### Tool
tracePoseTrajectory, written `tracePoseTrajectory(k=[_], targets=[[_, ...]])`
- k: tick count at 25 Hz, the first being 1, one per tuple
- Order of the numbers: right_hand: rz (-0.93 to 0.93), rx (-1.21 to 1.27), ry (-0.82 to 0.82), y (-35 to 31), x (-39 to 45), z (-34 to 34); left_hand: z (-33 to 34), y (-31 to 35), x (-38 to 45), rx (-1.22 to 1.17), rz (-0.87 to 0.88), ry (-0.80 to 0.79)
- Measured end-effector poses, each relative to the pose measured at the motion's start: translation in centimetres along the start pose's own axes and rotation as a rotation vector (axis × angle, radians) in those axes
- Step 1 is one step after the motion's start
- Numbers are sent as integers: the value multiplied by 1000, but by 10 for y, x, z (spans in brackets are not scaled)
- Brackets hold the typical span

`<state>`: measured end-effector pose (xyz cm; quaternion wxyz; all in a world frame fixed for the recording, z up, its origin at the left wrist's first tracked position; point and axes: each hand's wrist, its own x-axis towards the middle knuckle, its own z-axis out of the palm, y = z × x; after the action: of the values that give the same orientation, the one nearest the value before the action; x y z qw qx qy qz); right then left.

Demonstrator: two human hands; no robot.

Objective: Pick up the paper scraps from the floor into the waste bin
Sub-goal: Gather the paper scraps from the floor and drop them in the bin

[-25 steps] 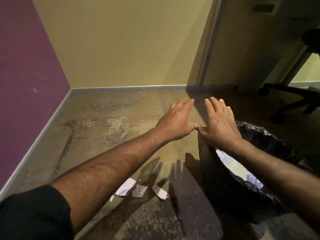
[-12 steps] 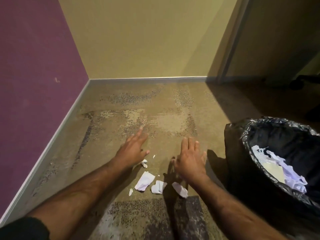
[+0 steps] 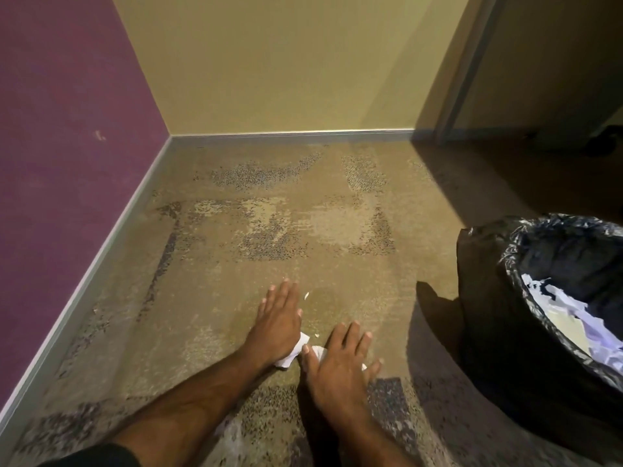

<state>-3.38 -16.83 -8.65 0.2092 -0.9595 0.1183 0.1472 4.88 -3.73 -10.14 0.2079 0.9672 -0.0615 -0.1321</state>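
Note:
White paper scraps [image 3: 296,352] lie on the carpet between my two hands, mostly covered by them. My left hand [image 3: 278,323] rests flat on the floor with fingers spread, its heel on one scrap. My right hand [image 3: 340,362] lies palm down over the other scraps, fingers apart; a white edge shows by its thumb. A tiny white fleck [image 3: 306,295] sits beside my left fingertips. The waste bin [image 3: 488,318], lined with a black bag, stands to the right and holds white crumpled paper [image 3: 559,326].
A purple wall [image 3: 67,163] runs along the left and a yellow wall [image 3: 286,62] along the back, both with a grey skirting. A dark doorway area [image 3: 546,96] lies at the back right. Patterned carpet [image 3: 269,224] stretches ahead of my hands.
Both hands dropped from above the bin down to the floor and drew back onto the scraps. The scraps that lay open before are now largely under my palms.

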Motion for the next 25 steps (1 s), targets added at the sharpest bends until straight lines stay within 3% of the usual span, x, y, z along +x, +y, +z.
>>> tracePoseTrajectory(k=[4,7,16,20,25], targets=[[-116,-7,13,-9,5,9,-13,2,11,113,274,-131],[-222,-14,12,-16,8,11,-27,-11,11,214,371,-110],[-592,-36,23,-48,-14,20,-38,-69,-41,324,433,57],[-763,-66,40,-50,-25,24,-36,-69,-46,409,368,46],[-846,-165,106,-39,-19,16,-35,-41,-35,118,313,154]])
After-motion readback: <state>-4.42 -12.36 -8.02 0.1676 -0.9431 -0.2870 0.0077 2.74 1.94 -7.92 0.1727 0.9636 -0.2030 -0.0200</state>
